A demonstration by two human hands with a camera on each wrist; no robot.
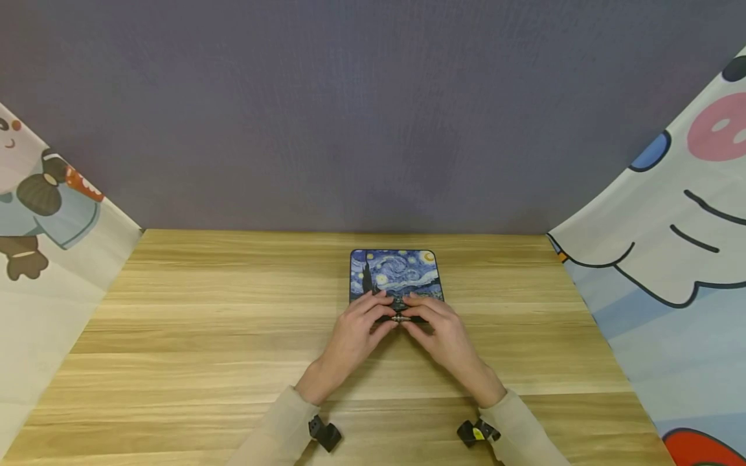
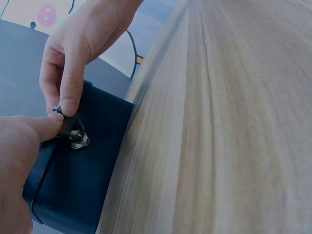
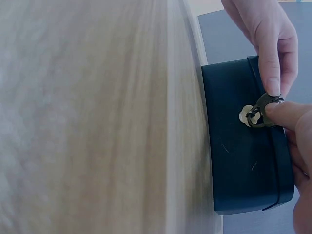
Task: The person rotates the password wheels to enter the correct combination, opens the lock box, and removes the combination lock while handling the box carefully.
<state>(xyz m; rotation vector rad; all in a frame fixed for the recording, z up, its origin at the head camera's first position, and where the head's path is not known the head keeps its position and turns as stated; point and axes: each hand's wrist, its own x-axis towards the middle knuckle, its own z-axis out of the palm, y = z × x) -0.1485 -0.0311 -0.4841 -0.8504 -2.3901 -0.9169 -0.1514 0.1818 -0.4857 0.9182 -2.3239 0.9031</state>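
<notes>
A dark tin box [image 1: 402, 268] with a starry night painting on its lid stands on the table. Its dark front wall [image 3: 236, 170] bears a pale metal flower-shaped plate [image 3: 246, 115] with a loop. From that loop hangs a small bronze-coloured padlock [image 3: 263, 108], its ridged metal end [image 1: 400, 318] showing between the hands. My left hand [image 1: 352, 330] pinches the padlock from the left with thumb and fingers. On the other side, my right hand [image 1: 445, 333] pinches it too. Fingertips of both hands hide part of the padlock and the lid's front edge.
The wood-grain table [image 1: 204, 343] spreads around the box. A grey wall panel [image 1: 350, 116] rises behind it. Cartoon-printed cloths hang at the left [image 1: 46, 194] and right [image 1: 670, 259]. Small black devices are strapped at both wrists.
</notes>
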